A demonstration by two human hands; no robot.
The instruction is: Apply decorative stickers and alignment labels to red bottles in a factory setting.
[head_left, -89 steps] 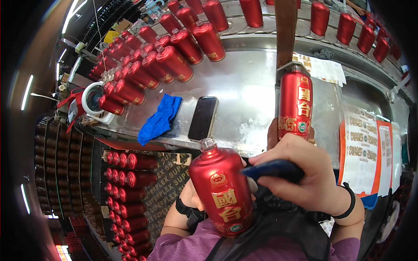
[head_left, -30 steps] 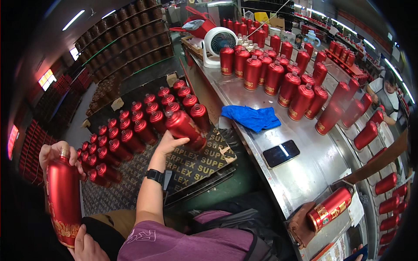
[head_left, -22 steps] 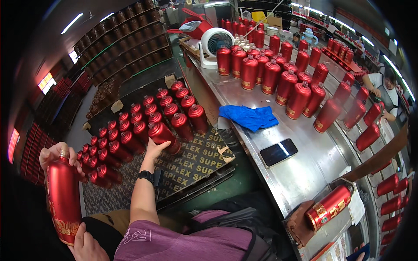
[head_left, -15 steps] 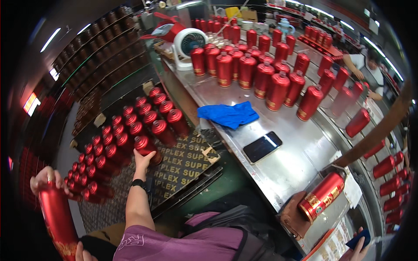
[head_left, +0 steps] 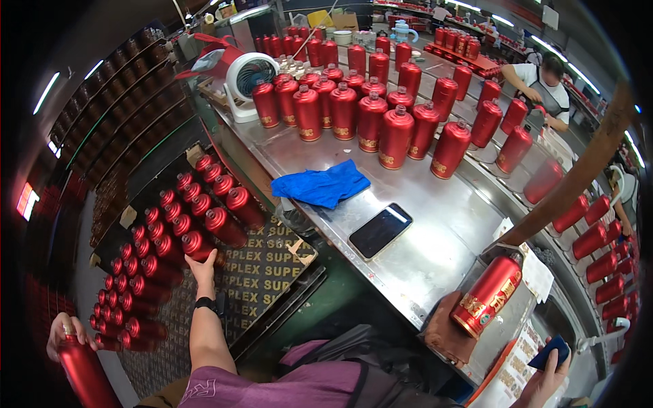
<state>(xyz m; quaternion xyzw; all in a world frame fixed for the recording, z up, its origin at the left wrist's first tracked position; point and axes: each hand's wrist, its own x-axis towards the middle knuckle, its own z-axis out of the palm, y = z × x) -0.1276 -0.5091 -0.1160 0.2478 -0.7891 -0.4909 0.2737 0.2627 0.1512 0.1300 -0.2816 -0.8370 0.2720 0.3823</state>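
Note:
My left hand (head_left: 202, 266), a dark watch on its wrist, is closed around the lower side of a red metallic bottle (head_left: 196, 243). That bottle stands at the near edge of rows of similar red bottles (head_left: 146, 272) on a dark board printed with yellow lettering (head_left: 262, 272). At the lower right, my right hand (head_left: 548, 381) pinches a small dark blue pad (head_left: 551, 350), with a printed sheet (head_left: 511, 370) beside it. A red bottle with gold decoration (head_left: 486, 296) lies tilted on a brown cloth (head_left: 452, 336) on the metal counter (head_left: 435, 268).
On the counter are a phone (head_left: 381, 230), a blue cloth (head_left: 323, 185), a white fan (head_left: 248, 81) and many red bottles (head_left: 394, 139). A wooden post (head_left: 578, 173) slants at right. Another person's hand (head_left: 64, 333) grips a red bottle at far left; a co-worker (head_left: 544, 85) stands across.
My view has swung, so the counter and bottles appear further left. My left hand stays on the same bottle. The other person's bottle at far left sits lower in view.

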